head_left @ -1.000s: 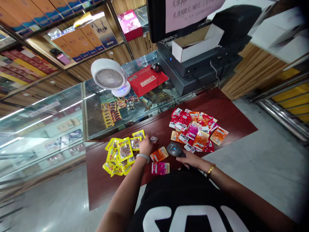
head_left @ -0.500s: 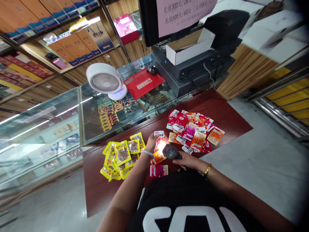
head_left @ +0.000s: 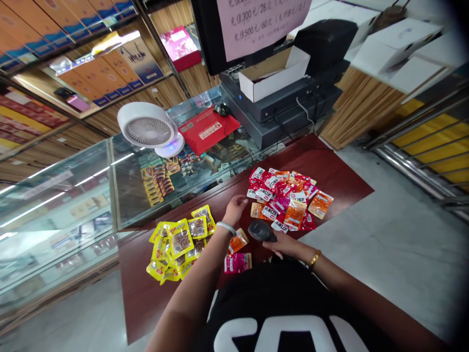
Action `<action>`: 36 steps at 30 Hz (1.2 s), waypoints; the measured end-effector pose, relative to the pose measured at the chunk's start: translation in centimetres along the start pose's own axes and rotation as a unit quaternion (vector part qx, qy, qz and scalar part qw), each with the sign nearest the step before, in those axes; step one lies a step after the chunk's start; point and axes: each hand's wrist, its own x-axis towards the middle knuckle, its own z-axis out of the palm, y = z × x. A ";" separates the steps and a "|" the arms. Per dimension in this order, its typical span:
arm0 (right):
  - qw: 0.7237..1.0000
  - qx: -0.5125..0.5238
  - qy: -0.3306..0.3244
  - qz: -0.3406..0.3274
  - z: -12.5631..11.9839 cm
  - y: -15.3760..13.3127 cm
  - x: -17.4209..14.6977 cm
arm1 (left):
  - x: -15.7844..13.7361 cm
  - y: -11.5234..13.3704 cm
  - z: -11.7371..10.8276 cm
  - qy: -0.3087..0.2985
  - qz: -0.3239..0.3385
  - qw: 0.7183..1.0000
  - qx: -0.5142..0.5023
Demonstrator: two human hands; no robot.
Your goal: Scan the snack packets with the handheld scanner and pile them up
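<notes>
My right hand (head_left: 284, 244) is wrapped round the handle of a black barcode scanner (head_left: 261, 231), its head tilted toward the tabletop. To the left, my left hand (head_left: 235, 209) hovers over the dark red table with nothing visible in it; its fingers reach toward the pile of red, orange and magenta snack packets (head_left: 280, 198). Below my left wrist lies an orange snack packet (head_left: 238, 241), partly covered by the wrist. Nearer my body is a magenta snack packet (head_left: 238, 263). Yellow snack packets (head_left: 181, 239) are heaped left of my left forearm.
Behind the table (head_left: 142, 313) stands a glass display counter (head_left: 227, 171). On it are a white fan (head_left: 148, 128), a red mat (head_left: 208, 129) with a mouse, and a dark till unit (head_left: 278, 110) bearing a white open box (head_left: 274, 78). A metal railing (head_left: 421, 171) is at right.
My left hand has let go of the red packet it held under the scanner's light and moved up toward the mixed pile. The bright scanner light is gone. The view has shifted slightly.
</notes>
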 end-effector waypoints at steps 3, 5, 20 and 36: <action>1.000 0.004 0.008 0.010 -0.3 0.1 -0.3 | -4.2 -2.0 -3.0 0.023 0.022 0.946 0.323; 1.000 0.002 0.008 0.016 -0.4 0.0 -0.6 | -7.6 -3.0 -4.1 0.018 0.048 0.873 0.486; 0.998 -0.020 -0.041 0.036 0.7 -1.3 0.0 | -10.0 -5.1 -4.4 -0.061 0.014 0.777 0.627; 0.999 -0.003 -0.015 0.038 -0.8 0.4 -0.5 | 0.2 1.2 3.5 -0.036 0.050 0.998 0.007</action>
